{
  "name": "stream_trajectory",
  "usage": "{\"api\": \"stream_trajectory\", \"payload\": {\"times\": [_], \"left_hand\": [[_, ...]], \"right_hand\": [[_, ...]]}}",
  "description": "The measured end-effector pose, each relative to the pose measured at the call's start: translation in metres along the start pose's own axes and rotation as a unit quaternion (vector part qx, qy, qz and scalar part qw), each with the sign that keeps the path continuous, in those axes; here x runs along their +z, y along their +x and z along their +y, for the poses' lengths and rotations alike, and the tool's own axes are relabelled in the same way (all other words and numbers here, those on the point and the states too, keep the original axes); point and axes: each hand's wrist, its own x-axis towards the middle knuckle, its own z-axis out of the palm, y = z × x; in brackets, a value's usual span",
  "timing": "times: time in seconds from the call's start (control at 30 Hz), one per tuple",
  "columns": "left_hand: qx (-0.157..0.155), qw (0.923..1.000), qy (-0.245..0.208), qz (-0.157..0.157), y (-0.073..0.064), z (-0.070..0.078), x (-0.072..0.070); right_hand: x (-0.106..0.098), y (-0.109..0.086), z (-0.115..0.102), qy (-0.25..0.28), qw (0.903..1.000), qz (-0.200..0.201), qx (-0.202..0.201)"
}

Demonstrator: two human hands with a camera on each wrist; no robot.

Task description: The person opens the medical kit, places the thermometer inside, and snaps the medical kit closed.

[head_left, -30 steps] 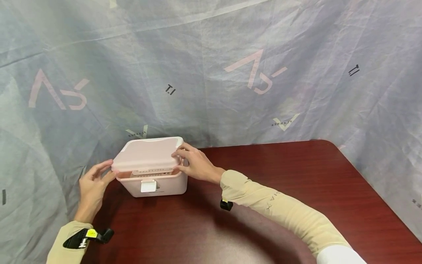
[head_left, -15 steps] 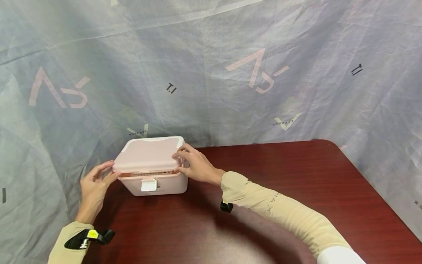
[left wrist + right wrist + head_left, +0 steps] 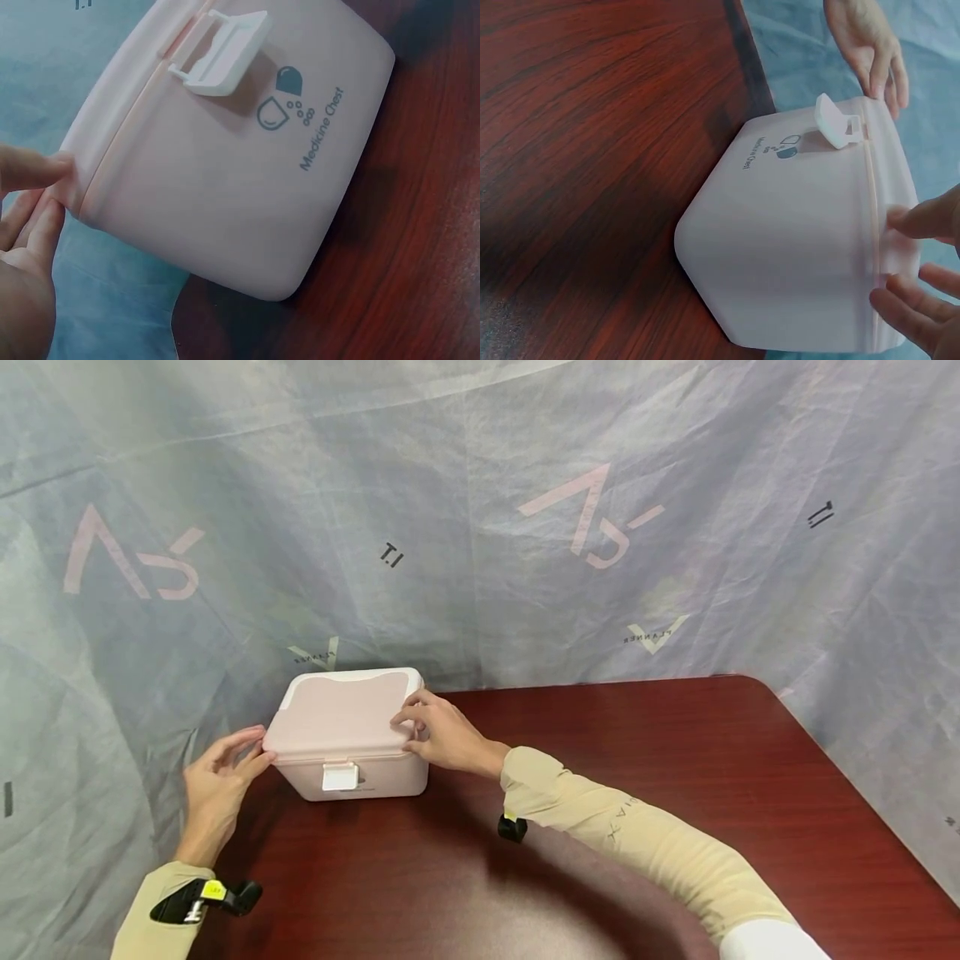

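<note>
A pale pink medicine box point(image 3: 401, 777) stands at the left of the table, its lid point(image 3: 337, 714) down level on the rim. "Medicine Chest" and a pill logo point(image 3: 290, 101) are printed on the front. The white latch point(image 3: 229, 60) sticks outward, unfastened. My left hand point(image 3: 216, 789) pinches the lid's front left corner between thumb and fingers. At the lid's right end, my right hand point(image 3: 453, 739) grips the edge with bent fingers, its fingertips point(image 3: 904, 221) right at the seam. The box's inside is hidden under the lid.
The dark red wooden table point(image 3: 622, 760) reaches far to the right, with a rounded back corner. A grey printed cloth point(image 3: 465, 527) hangs close behind the box and down the left side. Black wrist cameras point(image 3: 240, 898) sit on both sleeves.
The lid's raised front edge has come down onto the box, covering the perforated tray that showed in the gap. Both hands have stayed at the lid's ends and lowered slightly with it.
</note>
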Motion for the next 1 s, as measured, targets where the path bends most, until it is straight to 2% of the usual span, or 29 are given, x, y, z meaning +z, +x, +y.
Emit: {"api": "stream_trajectory", "payload": {"times": [0.2,0.4,0.67,0.73,0.83,0.9,0.93,0.97,1.0], "left_hand": [[-0.003,0.9995,-0.031,0.012,-0.003,-0.003,0.004],[-0.026,0.9978,-0.01,0.061,-0.013,-0.008,0.007],[-0.001,0.9927,0.039,0.114,-0.026,-0.019,0.011],[0.007,0.9939,0.01,0.11,-0.029,-0.03,0.007],[0.006,0.9958,-0.005,0.091,-0.035,-0.048,0.001],[0.007,0.9955,-0.082,0.047,-0.037,-0.071,-0.009],[0.0,0.995,-0.094,0.033,-0.04,-0.076,-0.009],[-0.005,0.9961,-0.086,0.017,-0.043,-0.078,-0.008],[-0.012,0.9944,-0.105,-0.001,-0.046,-0.08,-0.006]], "right_hand": [[0.001,0.0,0.002,-0.047,0.9986,-0.019,-0.016],[0.001,-0.001,0.001,-0.1,0.9943,-0.024,-0.03],[0.003,-0.003,0.0,-0.121,0.9915,-0.008,-0.047],[0.003,-0.003,0.0,-0.125,0.991,-0.006,-0.049],[0.004,-0.004,0.0,-0.129,0.9904,-0.002,-0.049],[0.005,-0.004,0.001,-0.133,0.9899,0.001,-0.049],[0.005,-0.005,0.001,-0.134,0.9898,0.003,-0.049],[0.006,-0.005,0.001,-0.135,0.9896,0.005,-0.05],[0.006,-0.005,0.002,-0.135,0.9894,0.006,-0.051]]}}
